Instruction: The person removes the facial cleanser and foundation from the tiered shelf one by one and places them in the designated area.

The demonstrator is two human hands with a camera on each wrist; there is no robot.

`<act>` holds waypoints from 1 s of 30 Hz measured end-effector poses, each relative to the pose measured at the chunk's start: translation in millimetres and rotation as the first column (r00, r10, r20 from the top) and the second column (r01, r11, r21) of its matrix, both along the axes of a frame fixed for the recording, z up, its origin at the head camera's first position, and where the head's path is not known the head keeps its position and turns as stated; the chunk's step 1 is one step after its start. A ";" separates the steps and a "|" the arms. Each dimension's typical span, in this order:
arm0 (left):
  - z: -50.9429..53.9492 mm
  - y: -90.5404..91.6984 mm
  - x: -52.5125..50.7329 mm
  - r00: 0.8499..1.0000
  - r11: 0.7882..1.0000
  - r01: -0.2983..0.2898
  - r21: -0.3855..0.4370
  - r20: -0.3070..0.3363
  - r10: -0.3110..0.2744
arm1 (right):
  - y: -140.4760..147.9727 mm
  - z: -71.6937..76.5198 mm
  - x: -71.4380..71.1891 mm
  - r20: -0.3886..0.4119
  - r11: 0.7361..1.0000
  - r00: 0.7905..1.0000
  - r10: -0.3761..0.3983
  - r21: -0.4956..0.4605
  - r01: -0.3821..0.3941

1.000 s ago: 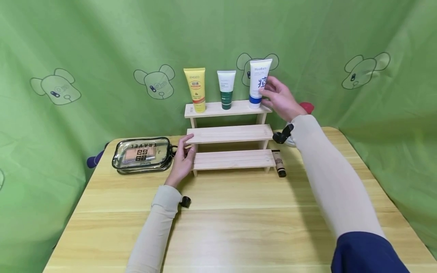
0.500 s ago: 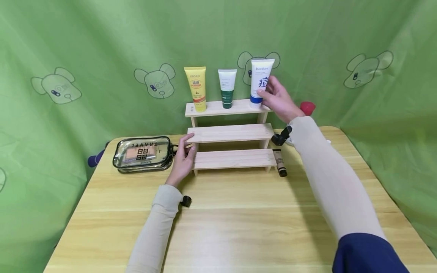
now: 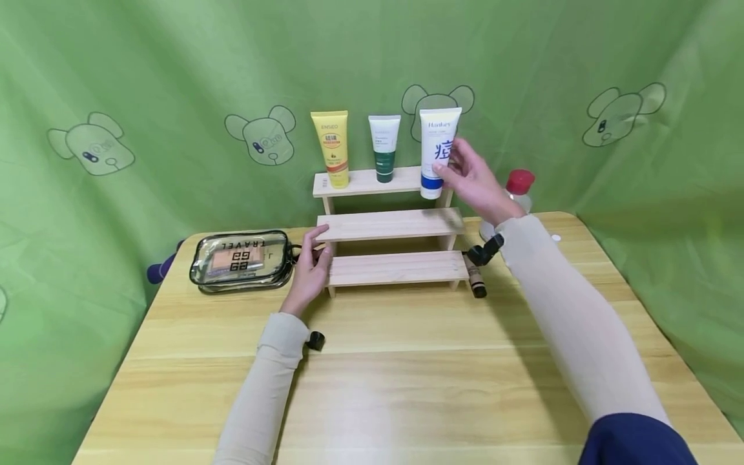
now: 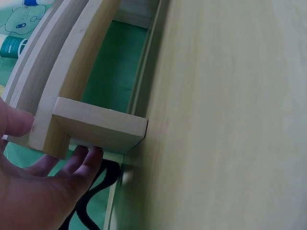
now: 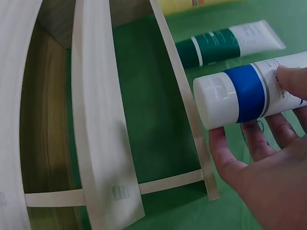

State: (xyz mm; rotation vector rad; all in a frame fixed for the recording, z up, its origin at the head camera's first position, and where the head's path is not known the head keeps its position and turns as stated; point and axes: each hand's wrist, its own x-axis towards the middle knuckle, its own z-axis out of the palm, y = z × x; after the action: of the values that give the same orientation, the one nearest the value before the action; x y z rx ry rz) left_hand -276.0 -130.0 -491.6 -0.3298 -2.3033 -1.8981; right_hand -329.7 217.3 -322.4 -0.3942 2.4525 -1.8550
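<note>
My right hand (image 3: 473, 181) holds a white tube with a blue band (image 3: 437, 152) by its side, thumb on the front and fingers behind. In the right wrist view its white cap (image 5: 216, 98) hangs clear of the stand's top board. My left hand (image 3: 308, 278) grips the left end of the three-step wooden stand (image 3: 389, 225). In the left wrist view its thumb lies on a board's end and its fingertips touch the side support (image 4: 100, 124). On the top step stand a yellow tube (image 3: 332, 148) and a white-and-green tube (image 3: 384, 148), both upright on their caps.
A clear travel pouch (image 3: 241, 261) lies left of the stand. To the right are a small brown-and-black tube (image 3: 476, 278) and a red-capped clear bottle (image 3: 519, 184), partly behind my right wrist. A green curtain (image 3: 372, 51) hangs behind the table (image 3: 372, 400).
The white-and-blue tube has come off the top step, moving forward and slightly down and left with my right hand. My left hand has stayed on the stand.
</note>
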 end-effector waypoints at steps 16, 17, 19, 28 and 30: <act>-8.9 -1.7 -6.4 1.000 1.000 0.016 0.006 -0.018 -0.016 | 7.5 -34.9 58.0 -0.115 0.994 0.991 -0.069 0.079 0.078; 0.9 -0.2 1.3 1.000 1.000 0.004 -0.012 -0.002 -0.004 | 8.1 -37.1 61.5 -0.117 0.993 0.991 -0.072 0.080 0.082; 1.5 -0.1 1.2 1.000 1.000 0.004 -0.013 0.000 -0.004 | 9.7 -42.0 68.5 -0.112 0.993 0.991 -0.078 0.083 0.088; 2.1 0.9 0.2 1.000 1.000 -0.001 -0.008 0.013 0.001 | 19.5 -67.6 101.3 -0.077 0.994 0.996 -0.053 0.096 0.060; 3.5 1.2 0.9 1.000 1.000 -0.004 -0.009 0.024 0.004 | 21.5 -72.8 108.6 -0.049 0.994 0.998 -0.049 0.096 0.053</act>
State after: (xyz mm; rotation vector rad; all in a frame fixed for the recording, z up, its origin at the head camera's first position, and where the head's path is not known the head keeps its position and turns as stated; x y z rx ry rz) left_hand -275.1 -128.8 -488.2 -0.3051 -2.3268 -1.9002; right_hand -221.1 238.9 -395.3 -0.3780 2.5949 -1.7549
